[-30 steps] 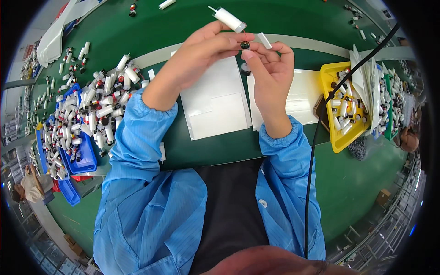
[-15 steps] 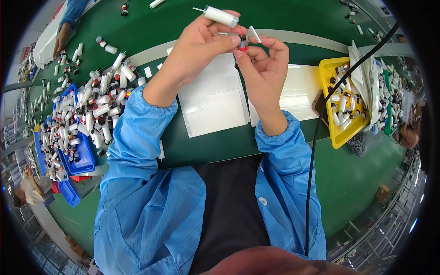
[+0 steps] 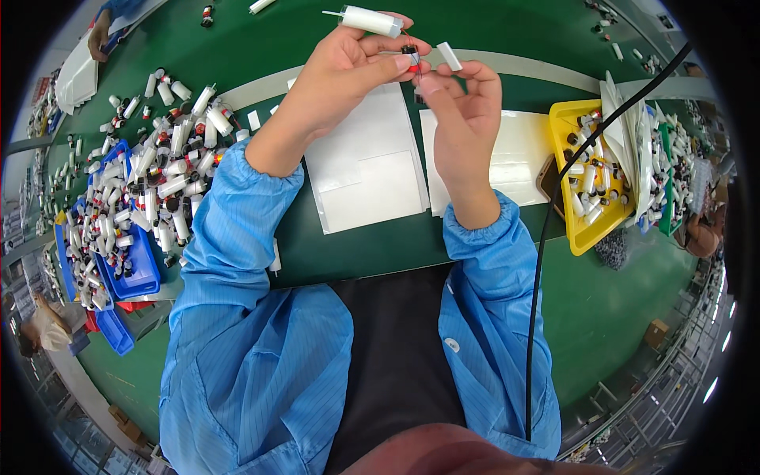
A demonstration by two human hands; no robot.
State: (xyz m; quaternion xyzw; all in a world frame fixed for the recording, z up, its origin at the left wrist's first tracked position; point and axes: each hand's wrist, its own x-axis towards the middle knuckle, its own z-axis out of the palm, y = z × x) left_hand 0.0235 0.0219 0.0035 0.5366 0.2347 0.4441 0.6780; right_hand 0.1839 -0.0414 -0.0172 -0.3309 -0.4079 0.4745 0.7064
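My left hand [image 3: 344,67] is closed at the upper middle. Its fingers hold a white cylinder [image 3: 370,21] with a thin stem pointing left, and thumb and fingertips pinch a small black-and-red cylindrical part [image 3: 409,54]. Thin wires run between the two. Close beside it, my right hand [image 3: 467,103] has curled fingers, with a small white strip [image 3: 449,56] standing at the index fingertip. A dark end piece [image 3: 419,95] shows by my right thumb; whether the thumb grips it is hard to see. Under the hands lie white sheets [image 3: 380,186].
At the left, many white cylinders [image 3: 170,186] are heaped over blue trays [image 3: 142,273]. A yellow tray [image 3: 584,237] with similar parts stands at the right, a dark phone-like object [image 3: 548,186] beside it. A black cable [image 3: 546,237] crosses the right side. Another person's hand [image 3: 99,38] shows upper left.
The black-and-red part has shifted slightly up and left, and the white cylinder has moved left. My right thumb has slid off the red area. The other person's hand has moved up.
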